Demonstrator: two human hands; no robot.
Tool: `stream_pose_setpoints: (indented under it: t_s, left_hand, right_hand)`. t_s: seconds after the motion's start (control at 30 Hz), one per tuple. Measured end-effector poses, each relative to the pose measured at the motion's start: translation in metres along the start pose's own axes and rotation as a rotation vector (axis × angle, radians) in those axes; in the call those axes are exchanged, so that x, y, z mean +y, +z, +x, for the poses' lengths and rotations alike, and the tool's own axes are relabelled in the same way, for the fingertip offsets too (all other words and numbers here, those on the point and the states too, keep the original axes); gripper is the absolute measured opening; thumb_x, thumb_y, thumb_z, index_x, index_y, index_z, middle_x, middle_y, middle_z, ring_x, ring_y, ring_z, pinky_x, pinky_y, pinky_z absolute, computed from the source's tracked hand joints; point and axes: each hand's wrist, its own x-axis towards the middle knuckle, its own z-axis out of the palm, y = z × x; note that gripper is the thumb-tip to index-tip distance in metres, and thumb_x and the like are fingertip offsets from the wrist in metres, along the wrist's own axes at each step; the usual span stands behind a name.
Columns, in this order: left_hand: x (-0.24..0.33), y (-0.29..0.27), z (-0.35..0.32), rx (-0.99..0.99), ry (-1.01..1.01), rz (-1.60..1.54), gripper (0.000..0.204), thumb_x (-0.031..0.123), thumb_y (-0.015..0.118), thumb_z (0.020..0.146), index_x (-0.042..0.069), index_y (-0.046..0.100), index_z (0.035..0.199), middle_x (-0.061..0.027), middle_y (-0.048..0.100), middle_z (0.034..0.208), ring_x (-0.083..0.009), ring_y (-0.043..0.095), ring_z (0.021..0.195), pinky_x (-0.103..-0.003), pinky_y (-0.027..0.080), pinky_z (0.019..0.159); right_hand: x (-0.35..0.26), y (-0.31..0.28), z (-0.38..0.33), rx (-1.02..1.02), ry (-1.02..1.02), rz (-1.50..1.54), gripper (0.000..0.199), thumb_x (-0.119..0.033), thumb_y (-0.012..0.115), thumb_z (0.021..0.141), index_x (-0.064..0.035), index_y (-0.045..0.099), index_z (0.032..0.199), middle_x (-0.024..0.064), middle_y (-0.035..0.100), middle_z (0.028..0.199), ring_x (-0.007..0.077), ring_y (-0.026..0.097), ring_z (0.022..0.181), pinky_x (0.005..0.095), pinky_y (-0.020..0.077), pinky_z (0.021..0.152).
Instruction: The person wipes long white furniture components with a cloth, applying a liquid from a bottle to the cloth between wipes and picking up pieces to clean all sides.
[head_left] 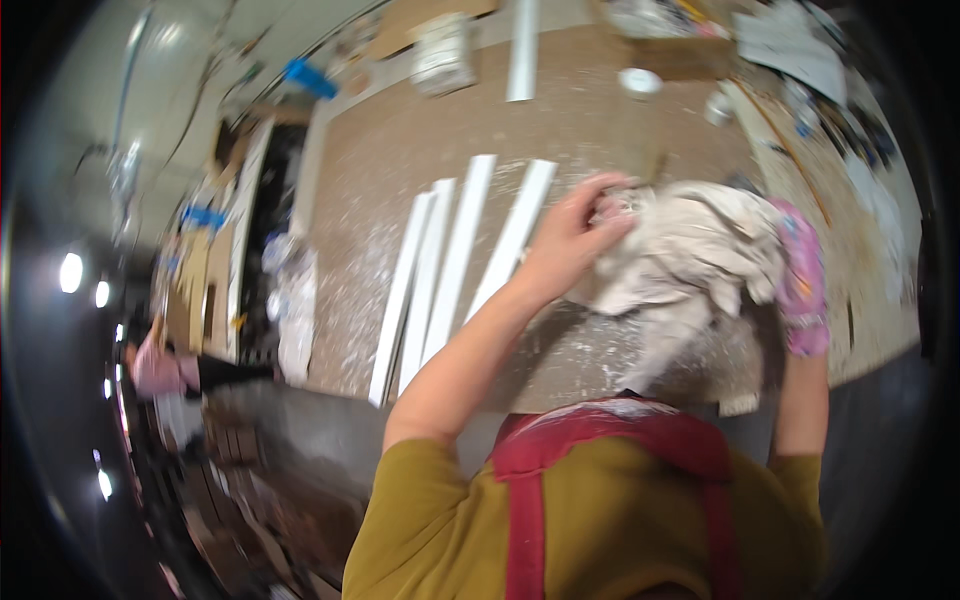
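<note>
My left hand [578, 232] is bare and grips the left side of a crumpled, dirty white rag [690, 255] above the dusty workbench [400, 160]. My right hand [802, 285], in a pink patterned glove, holds the rag's right side. The cloth hangs bunched between both hands, a loose tail dropping toward my chest. Several white strips [450, 270] lie side by side on the bench just left of my left forearm.
A white bucket [442, 52], another white strip [522, 50] and a small round white lid [640, 82] sit at the bench's far side. Tools and papers [800, 50] clutter the right. Another person in pink [160, 368] is at far left, near boards.
</note>
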Motion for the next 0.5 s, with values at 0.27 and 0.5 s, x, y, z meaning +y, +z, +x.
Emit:
stream_pose_setpoints:
  t_s: [0.27, 0.5]
  left_hand:
    - [-0.025, 0.04, -0.008, -0.28, 0.25, 0.023, 0.053, 0.035, 0.079, 0.066, -0.001, 0.063, 0.103, -0.0153, 0.066, 0.095, -0.0235, 0.063, 0.089, -0.033, 0.047, 0.077]
    - [-0.01, -0.001, -0.026, 0.073, 0.214, -0.047, 0.045, 0.041, 0.078, 0.067, 0.002, 0.065, 0.086, -0.014, 0.066, 0.082, -0.0263, 0.063, 0.079, -0.034, 0.048, 0.07]
  right_hand:
    - [-0.031, -0.016, 0.017, -0.3, -0.094, -0.018, 0.041, -0.023, 0.034, 0.101, 0.0035, 0.046, 0.13, 0.0162, 0.047, 0.133, 0.0255, 0.043, 0.124, 0.0371, 0.0298, 0.107]
    - [-0.051, -0.037, 0.036, -0.154, -0.175, -0.099, 0.043, -0.021, 0.031, 0.101, 0.0045, 0.042, 0.134, 0.0158, 0.045, 0.137, 0.0256, 0.042, 0.126, 0.0359, 0.0279, 0.108]
